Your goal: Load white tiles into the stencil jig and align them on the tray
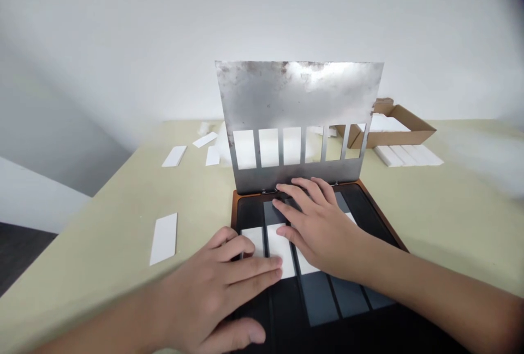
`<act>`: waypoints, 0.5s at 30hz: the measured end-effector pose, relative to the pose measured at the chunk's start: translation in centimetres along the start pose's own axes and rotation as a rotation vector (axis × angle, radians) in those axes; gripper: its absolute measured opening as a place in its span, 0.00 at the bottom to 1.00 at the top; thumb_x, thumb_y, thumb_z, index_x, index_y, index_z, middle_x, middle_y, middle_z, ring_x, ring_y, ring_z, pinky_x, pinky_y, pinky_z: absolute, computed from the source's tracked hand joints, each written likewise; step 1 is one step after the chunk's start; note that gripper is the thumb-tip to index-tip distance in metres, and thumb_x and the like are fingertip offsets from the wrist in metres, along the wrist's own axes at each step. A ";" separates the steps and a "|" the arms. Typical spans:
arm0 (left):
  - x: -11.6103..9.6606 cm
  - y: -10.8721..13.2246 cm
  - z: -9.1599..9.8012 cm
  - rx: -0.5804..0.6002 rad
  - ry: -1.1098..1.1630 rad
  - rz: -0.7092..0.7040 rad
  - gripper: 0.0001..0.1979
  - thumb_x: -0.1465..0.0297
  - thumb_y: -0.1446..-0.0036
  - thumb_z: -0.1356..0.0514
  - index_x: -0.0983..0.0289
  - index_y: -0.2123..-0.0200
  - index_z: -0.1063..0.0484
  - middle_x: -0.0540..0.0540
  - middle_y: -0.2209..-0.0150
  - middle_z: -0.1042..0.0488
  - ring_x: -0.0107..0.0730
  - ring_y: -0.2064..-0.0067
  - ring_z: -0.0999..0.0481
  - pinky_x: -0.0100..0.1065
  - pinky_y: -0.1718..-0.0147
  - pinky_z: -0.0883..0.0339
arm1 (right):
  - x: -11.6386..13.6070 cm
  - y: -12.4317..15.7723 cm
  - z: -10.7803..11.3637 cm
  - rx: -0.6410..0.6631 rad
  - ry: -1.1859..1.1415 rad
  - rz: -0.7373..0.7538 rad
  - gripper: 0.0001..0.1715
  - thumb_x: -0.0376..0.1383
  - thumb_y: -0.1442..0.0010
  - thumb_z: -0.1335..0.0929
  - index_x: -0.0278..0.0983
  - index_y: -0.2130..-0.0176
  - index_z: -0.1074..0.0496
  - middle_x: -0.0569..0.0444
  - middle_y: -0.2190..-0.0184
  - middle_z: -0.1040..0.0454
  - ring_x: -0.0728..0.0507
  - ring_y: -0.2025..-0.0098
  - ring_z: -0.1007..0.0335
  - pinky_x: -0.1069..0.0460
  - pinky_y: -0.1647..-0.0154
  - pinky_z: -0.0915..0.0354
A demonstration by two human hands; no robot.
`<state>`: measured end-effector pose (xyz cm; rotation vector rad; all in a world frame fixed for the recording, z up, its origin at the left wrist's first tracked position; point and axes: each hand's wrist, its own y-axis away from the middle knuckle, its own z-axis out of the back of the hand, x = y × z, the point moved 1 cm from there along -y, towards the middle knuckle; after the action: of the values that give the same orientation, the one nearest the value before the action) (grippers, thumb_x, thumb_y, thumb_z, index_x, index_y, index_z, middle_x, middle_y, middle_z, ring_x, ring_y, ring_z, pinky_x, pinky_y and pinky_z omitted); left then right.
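Left hand point(208, 283), fingers pressed together, flat on white strip point(281, 250); right hand point(319, 228), fingers spread on black tray point(249, 212), below upright slotted steel plate point(298, 97)

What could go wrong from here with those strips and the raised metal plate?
The slotted metal plate stands upright just behind the right hand; if it tipped forward, it could strike those fingers or disturb the strips. The left hand presses on a white strip lying very close to the next strip, so any sideways slide might knock them out of line on the dark tray.
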<state>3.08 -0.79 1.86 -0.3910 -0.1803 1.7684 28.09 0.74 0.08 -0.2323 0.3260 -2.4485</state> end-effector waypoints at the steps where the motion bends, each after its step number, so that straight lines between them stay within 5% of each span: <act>1: 0.0 0.0 0.0 -0.001 0.004 0.004 0.25 0.58 0.24 0.47 0.70 0.36 0.28 0.60 0.40 0.21 0.45 0.52 0.29 0.45 0.53 0.38 | 0.0 0.1 -0.1 0.003 0.008 0.003 0.27 0.45 0.22 0.39 0.34 0.37 0.25 0.43 0.30 0.34 0.29 0.30 0.46 0.29 0.28 0.52; 9: 0.0 -0.2 -0.1 -0.031 0.022 0.025 0.22 0.58 0.24 0.44 0.67 0.40 0.24 0.54 0.40 0.20 0.43 0.54 0.29 0.44 0.52 0.38 | 0.2 0.3 0.0 0.013 -0.085 0.027 0.18 0.44 0.24 0.35 0.38 0.46 0.21 0.49 0.39 0.25 0.30 0.29 0.44 0.31 0.27 0.58; 13: 0.0 0.1 -0.4 -0.064 0.048 0.039 0.23 0.57 0.24 0.45 0.66 0.38 0.25 0.57 0.40 0.20 0.43 0.53 0.28 0.44 0.53 0.37 | 0.3 0.2 0.3 -0.026 -0.200 0.041 0.08 0.36 0.27 0.32 0.39 0.50 0.23 0.54 0.56 0.18 0.37 0.42 0.32 0.34 0.28 0.59; 15: 0.1 0.1 -0.5 -0.060 0.055 0.042 0.23 0.57 0.25 0.44 0.66 0.39 0.25 0.57 0.40 0.20 0.43 0.53 0.28 0.45 0.53 0.37 | 0.3 0.1 0.5 -0.055 -0.221 0.035 0.13 0.33 0.29 0.31 0.38 0.45 0.26 0.55 0.62 0.18 0.40 0.48 0.29 0.35 0.29 0.59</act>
<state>3.11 -0.81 1.37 -0.4892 -0.1880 1.7941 28.03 0.34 0.50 -0.5117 0.2983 -2.3539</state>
